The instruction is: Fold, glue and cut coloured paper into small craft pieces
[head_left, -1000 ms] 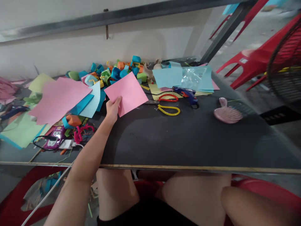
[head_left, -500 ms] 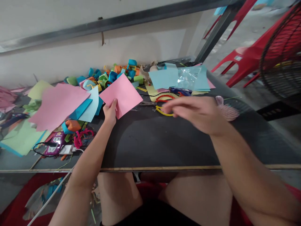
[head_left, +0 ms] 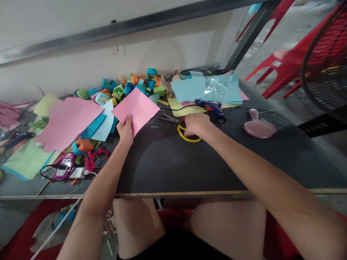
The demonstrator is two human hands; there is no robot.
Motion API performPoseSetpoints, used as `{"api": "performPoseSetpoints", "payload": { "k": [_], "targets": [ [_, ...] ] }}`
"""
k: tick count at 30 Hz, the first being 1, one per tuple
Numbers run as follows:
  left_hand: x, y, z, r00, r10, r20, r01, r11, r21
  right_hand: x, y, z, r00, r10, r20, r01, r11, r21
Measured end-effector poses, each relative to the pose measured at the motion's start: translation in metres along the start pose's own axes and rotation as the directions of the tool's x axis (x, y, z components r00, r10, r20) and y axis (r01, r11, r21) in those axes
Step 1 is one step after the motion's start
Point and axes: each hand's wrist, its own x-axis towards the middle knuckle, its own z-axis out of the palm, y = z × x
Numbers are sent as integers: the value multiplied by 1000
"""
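Note:
My left hand (head_left: 125,130) pinches a square sheet of pink paper (head_left: 135,108) by its lower corner, thumb on top, holding it up over the table. My right hand (head_left: 196,124) has its fingers curled down around the handles of a pair of scissors (head_left: 187,138), which lie on the dark table. One handle is yellow and the other shows a bit of red; the metal blades point left toward the pink sheet. The fingertips are partly hidden behind the hand. Just beyond it rests a blue glue gun (head_left: 211,104).
A pink hairbrush (head_left: 260,128) lies at the right. Colourful folded paper pieces (head_left: 130,87) are heaped along the wall. Blue sheets (head_left: 188,90) sit at the back, and large pink paper (head_left: 67,122) at the left. Pink-handled scissors (head_left: 90,160) and a purple device (head_left: 64,166) lie front left.
My right hand has moved left and down onto the scissors, and the handles have shifted slightly. My left hand and the pink sheet have moved slightly left.

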Motion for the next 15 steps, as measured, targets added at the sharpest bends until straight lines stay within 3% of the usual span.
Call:
{"api": "performPoseSetpoints", "payload": {
  "k": [4, 8, 10, 12, 14, 15],
  "targets": [
    [3, -2, -1, 1000, -8, -14, 8, 1000, -15, -8, 0, -1, 994, -44, 97, 57, 989, -137],
    [6, -2, -2, 999, -11, -31, 9, 998, -66, -18, 1, 13, 997, -59, -51, 60, 998, 11],
    [8, -1, -2, 999, -37, -40, 34, 996, -80, -20, 3, 20, 990, -24, -138, 54, 975, 215],
    [10, -1, -2, 996, -81, -45, 77, 994, -78, -19, 5, 22, 994, 8, -105, 53, 824, 564],
    [12, -1, -2, 992, -121, -23, 119, 990, -70, -19, 5, 17, 992, -114, 56, 8, 494, 869],
    [12, -2, -2, 991, -134, -4, 134, 989, -64, -19, 3, 13, 962, -238, 135, -50, 333, 942]
  ]
}}
